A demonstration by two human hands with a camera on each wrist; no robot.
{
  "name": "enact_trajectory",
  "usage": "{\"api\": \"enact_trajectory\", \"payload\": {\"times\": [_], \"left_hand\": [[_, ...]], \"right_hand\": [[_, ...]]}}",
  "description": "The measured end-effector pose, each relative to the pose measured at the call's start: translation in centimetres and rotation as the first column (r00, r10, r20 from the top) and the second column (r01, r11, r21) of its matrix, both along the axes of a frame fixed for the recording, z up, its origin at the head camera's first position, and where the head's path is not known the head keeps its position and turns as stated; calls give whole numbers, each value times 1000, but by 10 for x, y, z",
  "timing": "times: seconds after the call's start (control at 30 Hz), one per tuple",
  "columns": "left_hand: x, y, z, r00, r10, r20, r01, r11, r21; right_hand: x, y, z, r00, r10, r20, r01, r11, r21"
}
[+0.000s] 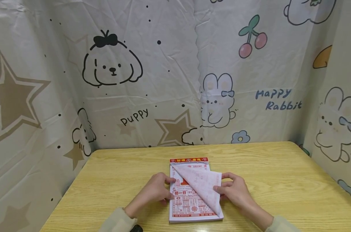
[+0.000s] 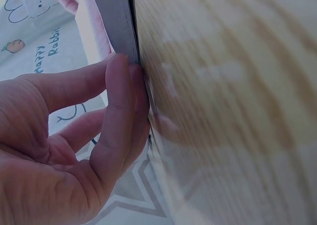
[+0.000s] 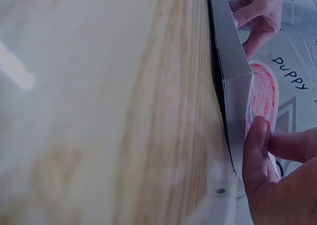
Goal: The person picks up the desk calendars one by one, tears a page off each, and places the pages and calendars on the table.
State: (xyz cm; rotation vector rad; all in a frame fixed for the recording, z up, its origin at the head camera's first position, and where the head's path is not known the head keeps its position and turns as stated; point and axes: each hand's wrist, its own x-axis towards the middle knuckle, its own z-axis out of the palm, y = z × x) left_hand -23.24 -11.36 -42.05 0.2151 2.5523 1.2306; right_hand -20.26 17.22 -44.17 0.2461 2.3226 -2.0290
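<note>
A thick tear-off calendar (image 1: 190,211) lies on the table, with a red header strip and red print. Its top sheet (image 1: 205,185) is lifted and folded diagonally, so the pale back shows over the right half. At the block's left edge, my left hand (image 1: 156,187) holds the side with bent fingers; the left wrist view shows fingertips (image 2: 119,69) against the grey edge. My right hand (image 1: 236,190) pinches the folded sheet at its right edge, thumb on top. In the right wrist view the sheet (image 3: 262,93) curves above the block's side (image 3: 235,91).
The yellow wood-grain table (image 1: 120,170) bears the calendar near its front edge. A pale printed curtain (image 1: 169,71) hangs behind and on both sides. A small dark object (image 1: 136,228) shows by the left sleeve.
</note>
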Motion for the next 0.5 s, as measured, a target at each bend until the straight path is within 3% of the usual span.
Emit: {"api": "enact_trajectory", "payload": {"times": [0.5], "left_hand": [[0,2,0,1000,10,11,-10,1000,10]], "right_hand": [[2,2,-1,1000,16,-2,-16,1000,-16]]}}
